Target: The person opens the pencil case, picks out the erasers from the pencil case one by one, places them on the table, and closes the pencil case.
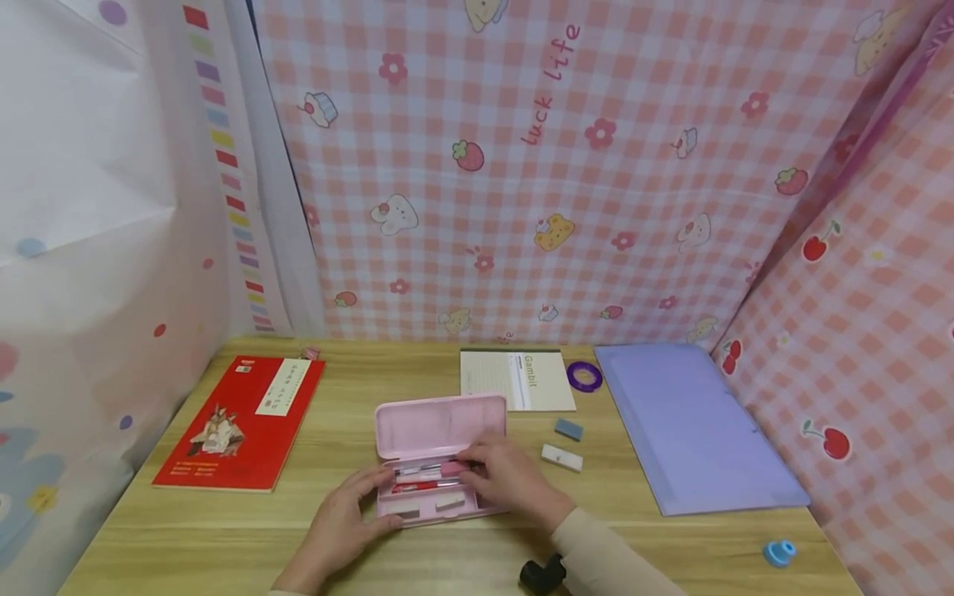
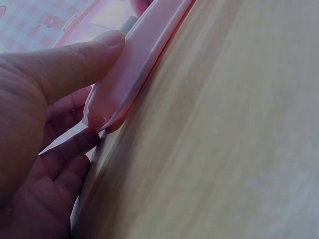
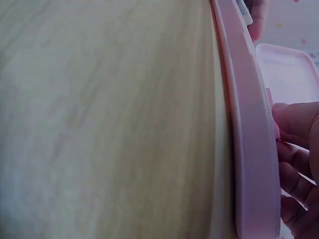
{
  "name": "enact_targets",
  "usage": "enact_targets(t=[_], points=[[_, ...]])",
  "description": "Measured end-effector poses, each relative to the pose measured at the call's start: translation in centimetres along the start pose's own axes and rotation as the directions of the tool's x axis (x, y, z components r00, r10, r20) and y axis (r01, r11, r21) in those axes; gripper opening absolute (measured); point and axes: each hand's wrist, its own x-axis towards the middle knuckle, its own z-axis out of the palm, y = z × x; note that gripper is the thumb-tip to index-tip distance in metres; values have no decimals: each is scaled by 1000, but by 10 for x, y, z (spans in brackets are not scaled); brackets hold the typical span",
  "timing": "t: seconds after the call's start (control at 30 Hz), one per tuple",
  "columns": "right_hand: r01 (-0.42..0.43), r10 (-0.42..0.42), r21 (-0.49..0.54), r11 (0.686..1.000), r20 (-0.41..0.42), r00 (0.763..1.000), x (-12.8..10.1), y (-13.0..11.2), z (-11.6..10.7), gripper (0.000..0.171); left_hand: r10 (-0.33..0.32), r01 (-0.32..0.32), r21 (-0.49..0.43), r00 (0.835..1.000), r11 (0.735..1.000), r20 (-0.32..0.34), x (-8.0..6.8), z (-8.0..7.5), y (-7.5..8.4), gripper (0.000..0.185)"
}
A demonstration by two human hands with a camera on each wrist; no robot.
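Observation:
A pink pencil case (image 1: pixel 440 426) lies on the table with its lid raised at the back. My left hand (image 1: pixel 346 513) grips its left end. In the left wrist view, the thumb (image 2: pixel 99 50) lies over the front wall and the fingers are at the end. My right hand (image 1: pixel 507 476) reaches into the right part of the case. Its fingers pinch a slim pink-ended item (image 1: pixel 451 468), perhaps a pen, partly hidden by them. A red pen (image 1: pixel 425 487) lies in front of it inside. Small pale pieces (image 1: pixel 450 502) sit in the front compartment.
Behind the case are a notepad (image 1: pixel 484 381) and purple tape roll (image 1: pixel 585 377). A blue-grey eraser (image 1: pixel 569 429) and white eraser (image 1: pixel 562 458) lie to the right, then a lilac folder (image 1: pixel 693 430). A red book (image 1: pixel 238 430) is left; a blue cap-like object (image 1: pixel 779 553) front right.

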Motion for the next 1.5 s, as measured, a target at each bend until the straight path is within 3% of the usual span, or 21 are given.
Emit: enact_targets(t=[0.37, 0.6, 0.73, 0.9, 1.1, 1.27, 1.5], points=[[-77, 74, 40, 996, 70, 995, 1, -5, 3, 24, 2, -2, 12, 1000, 1000, 3, -1, 0, 0, 66], [-76, 72, 75, 994, 46, 996, -2, -5, 2, 20, 4, -4, 5, 1000, 1000, 6, -1, 2, 0, 66], [-95, 92, 157, 983, 28, 995, -16, 3, -11, 17, 10, -10, 3, 1000, 1000, 11, -1, 3, 2, 66], [-121, 139, 190, 974, -84, 987, -40, 30, -37, 13, 10, -10, 14, 1000, 1000, 10, 1, 2, 3, 68], [-132, 153, 103, 986, -238, 959, -70, 82, -64, 12, -1, 1, 23, 1000, 1000, 8, 2, 0, 4, 69], [-252, 259, 61, 966, -207, 943, -89, 114, -82, 13, -18, 18, 20, 1000, 1000, 11, 1, -1, 4, 69], [-270, 271, 26, 962, -155, 950, -103, 135, -85, 13, -4, 4, 14, 1000, 1000, 16, 0, 0, 2, 69]])
